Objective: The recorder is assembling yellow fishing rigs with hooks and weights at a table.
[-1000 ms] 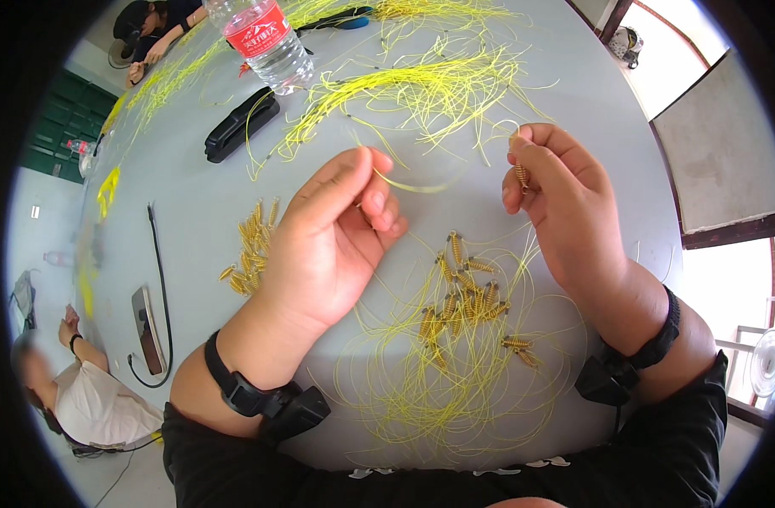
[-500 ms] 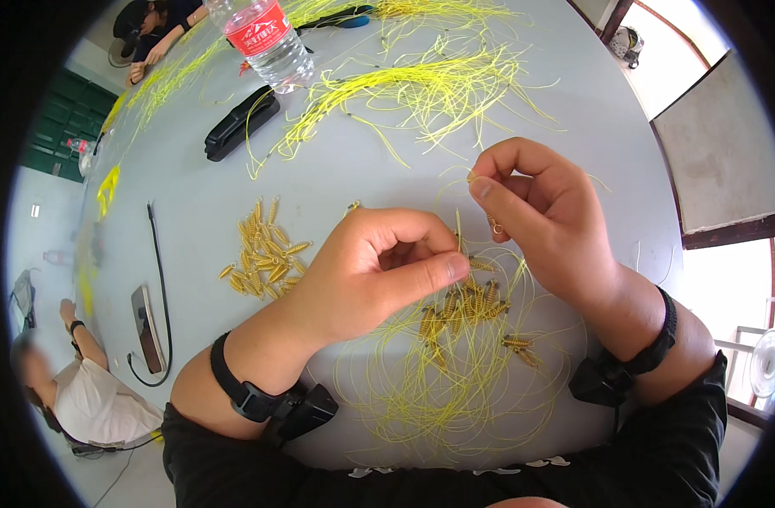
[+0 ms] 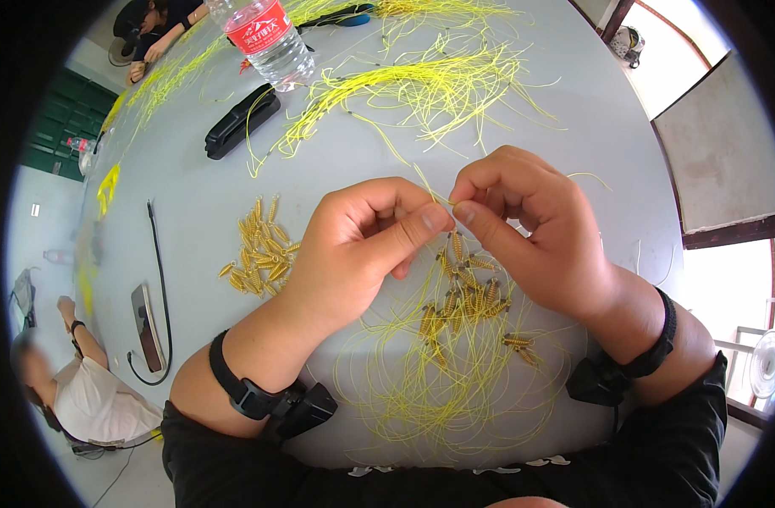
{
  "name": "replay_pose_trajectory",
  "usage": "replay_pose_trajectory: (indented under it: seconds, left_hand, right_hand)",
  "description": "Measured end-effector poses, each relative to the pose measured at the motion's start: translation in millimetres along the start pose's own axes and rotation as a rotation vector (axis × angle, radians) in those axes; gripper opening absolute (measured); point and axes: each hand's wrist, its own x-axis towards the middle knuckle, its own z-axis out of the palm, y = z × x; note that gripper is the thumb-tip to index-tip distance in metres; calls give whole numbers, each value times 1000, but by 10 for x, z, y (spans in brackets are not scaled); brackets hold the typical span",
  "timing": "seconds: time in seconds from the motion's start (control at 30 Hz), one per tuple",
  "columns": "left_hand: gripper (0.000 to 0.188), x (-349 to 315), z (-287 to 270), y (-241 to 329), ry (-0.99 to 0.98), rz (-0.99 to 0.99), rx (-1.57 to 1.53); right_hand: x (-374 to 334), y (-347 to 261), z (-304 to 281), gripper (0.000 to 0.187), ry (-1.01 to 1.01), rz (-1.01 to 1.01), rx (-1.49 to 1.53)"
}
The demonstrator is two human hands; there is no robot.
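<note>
My left hand and my right hand meet almost fingertip to fingertip over the table. Both are closed in a pinch on a thin yellow line, whose end sticks up past my left fingers. Just below the fingertips hangs or lies a gold coil spring; whether it is joined to the pinched line I cannot tell. Nearer me is a heap of gold springs with dark ends, with yellow lines trailing from it in loose loops. Left of my left hand lies a pile of loose gold springs.
Beyond my hands spreads a bundle of yellow lines. Near it are a black case and a water bottle. A phone and black cable lie at left. Two people sit around the table.
My hands have come together, the right moving left and slightly down, the left rising a little. The spring that showed under my right fingers is no longer visible there.
</note>
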Motion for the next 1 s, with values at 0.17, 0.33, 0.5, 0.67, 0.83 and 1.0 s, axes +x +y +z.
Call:
replay_pose_trajectory:
  seconds: [0.17, 0.33, 0.5, 0.67, 0.83, 1.0]
  left_hand:
    - [18, -17, 37, 28, 33, -10, 62]
    - [18, -24, 48, 12, 25, 4, 116]
    - [14, -42, 61, 32, 32, -7, 181]
    - [10, -46, 56, -40, 23, 26, 216]
    - [8, -77, 85, -20, 3, 82, 457]
    - [9, -79, 72, -9, -25, 50, 363]
  right_hand:
    - [-4, -63, -15, 10, -52, 54, -20]
    - [-7, -29, -2, 10, -44, 30, 32]
    - [0, -51, -1, 9, -44, 52, 60]
    - [4, -60, -8, 9, -28, 94, 96]
    - [-11, -106, -15, 10, -62, 177, 96]
    - [-10, -82, -19, 8, -39, 192, 177]
